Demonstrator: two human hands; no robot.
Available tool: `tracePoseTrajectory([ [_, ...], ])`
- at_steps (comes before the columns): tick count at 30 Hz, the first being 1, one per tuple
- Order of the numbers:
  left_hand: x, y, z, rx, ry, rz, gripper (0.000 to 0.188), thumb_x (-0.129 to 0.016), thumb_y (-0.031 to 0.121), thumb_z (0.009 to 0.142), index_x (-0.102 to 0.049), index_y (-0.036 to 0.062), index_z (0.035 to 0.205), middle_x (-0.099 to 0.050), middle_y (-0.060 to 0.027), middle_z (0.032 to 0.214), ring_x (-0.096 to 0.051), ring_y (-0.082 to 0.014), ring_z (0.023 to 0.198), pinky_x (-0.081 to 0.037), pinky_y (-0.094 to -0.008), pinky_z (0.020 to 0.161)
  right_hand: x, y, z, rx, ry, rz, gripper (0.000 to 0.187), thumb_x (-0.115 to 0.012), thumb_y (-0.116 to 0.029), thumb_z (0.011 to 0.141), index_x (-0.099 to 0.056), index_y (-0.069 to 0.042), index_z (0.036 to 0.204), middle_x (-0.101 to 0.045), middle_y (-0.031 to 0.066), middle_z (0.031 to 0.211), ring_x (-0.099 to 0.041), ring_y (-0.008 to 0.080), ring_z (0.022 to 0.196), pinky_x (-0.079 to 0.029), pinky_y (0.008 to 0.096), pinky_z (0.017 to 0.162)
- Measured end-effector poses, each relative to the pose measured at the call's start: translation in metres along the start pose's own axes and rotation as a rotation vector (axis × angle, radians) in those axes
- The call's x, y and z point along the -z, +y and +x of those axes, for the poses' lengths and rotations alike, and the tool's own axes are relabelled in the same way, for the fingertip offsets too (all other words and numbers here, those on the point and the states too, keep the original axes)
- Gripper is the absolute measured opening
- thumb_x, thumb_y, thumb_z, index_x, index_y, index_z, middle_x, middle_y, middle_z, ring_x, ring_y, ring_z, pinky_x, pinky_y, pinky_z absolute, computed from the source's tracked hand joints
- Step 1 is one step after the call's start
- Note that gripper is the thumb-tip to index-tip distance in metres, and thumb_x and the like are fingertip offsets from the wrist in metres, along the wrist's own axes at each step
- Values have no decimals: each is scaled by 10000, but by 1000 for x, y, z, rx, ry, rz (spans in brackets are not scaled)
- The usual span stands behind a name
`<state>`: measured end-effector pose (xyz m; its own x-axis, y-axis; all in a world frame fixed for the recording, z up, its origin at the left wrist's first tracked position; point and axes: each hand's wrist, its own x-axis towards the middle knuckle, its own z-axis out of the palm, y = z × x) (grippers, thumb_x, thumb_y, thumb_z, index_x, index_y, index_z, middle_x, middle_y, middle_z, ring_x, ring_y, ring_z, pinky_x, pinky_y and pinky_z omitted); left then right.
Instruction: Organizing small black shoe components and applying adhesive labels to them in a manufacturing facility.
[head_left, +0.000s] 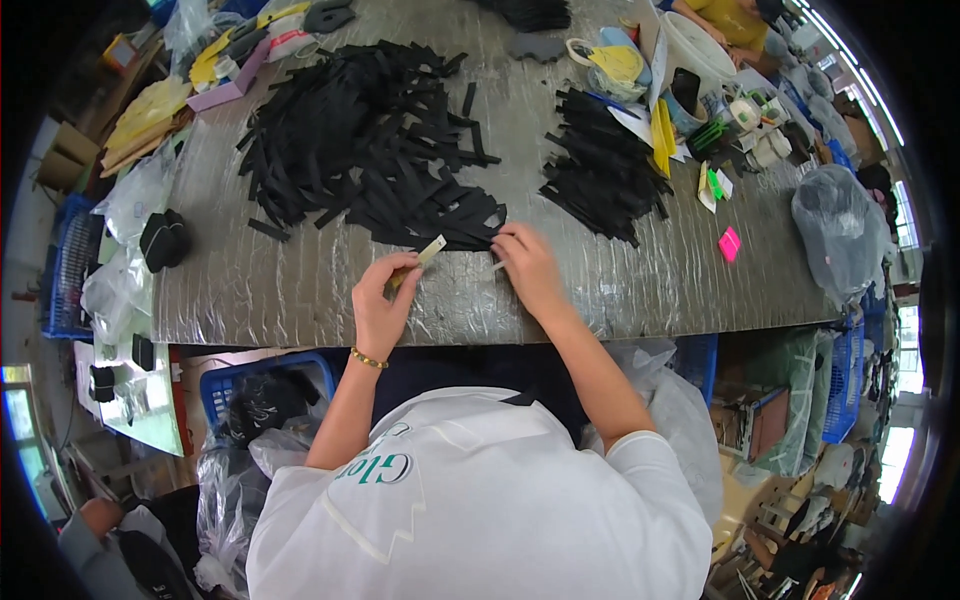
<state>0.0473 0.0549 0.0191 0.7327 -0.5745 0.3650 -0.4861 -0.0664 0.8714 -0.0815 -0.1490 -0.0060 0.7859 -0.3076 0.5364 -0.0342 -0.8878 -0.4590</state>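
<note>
My left hand (383, 298) pinches a short pale-yellow strip with a small hole at its end (432, 249); it looks like a piece of ruler or measuring tape. My right hand (529, 262) is at the near edge of a big heap of black fabric strips (340, 140), its fingertips closed against the end of one strip. A small whitish sliver (498, 266) shows under those fingertips; what it is I cannot make out. Right of my hand lies a second, smaller pile of black strips (605, 170), more neatly laid.
The table (270, 300) has a wrinkled, film-covered top. At its right are a pink piece (729, 244), a tub of tools (685, 105) and a stuffed clear bag (842, 230). A black bundle (165, 240) sits left. A person in yellow (735, 25) works at the far right.
</note>
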Motion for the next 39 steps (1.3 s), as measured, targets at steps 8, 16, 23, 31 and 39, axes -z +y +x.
tracePoseTrajectory([
  [8,-38,27,-4,-166,-179,5,160,-717,0,824,-689,21,980,-706,-117,1037,-675,-308,965,-543,-361,826,60,-23,-47,165,-64,-264,226,-741,-72,735,-701,-57,957,-584,37,876,-580,246,802,-463,376,700],
  [16,-61,14,-7,-322,-488,89,126,-691,29,821,-692,19,947,-684,-89,1022,-626,-312,993,-504,-403,883,51,-31,-64,-295,-14,0,202,-776,-115,793,-679,-7,934,-614,102,871,-614,294,827,-488,388,724],
  [23,-65,26,-16,-302,-503,103,176,-695,-19,793,-713,16,965,-697,-103,1026,-634,-319,949,-524,-399,832,43,-43,-68,-511,35,-31,219,-783,-112,804,-670,14,942,-611,142,874,-632,309,794,-497,393,710],
  [31,-71,26,-23,-272,-439,177,234,-664,-58,778,-714,26,990,-687,-106,1053,-635,-317,965,-530,-401,842,39,-48,-64,-560,79,9,205,-771,-99,820,-677,20,958,-613,146,869,-629,310,780,-502,389,705],
  [39,-76,28,-21,-336,-408,199,245,-614,-28,786,-719,39,997,-679,-81,1005,-632,-285,942,-542,-378,812,39,-49,-66,-589,120,33,184,-757,-80,832,-672,24,957,-616,146,859,-626,279,747,-502,358,684],
])
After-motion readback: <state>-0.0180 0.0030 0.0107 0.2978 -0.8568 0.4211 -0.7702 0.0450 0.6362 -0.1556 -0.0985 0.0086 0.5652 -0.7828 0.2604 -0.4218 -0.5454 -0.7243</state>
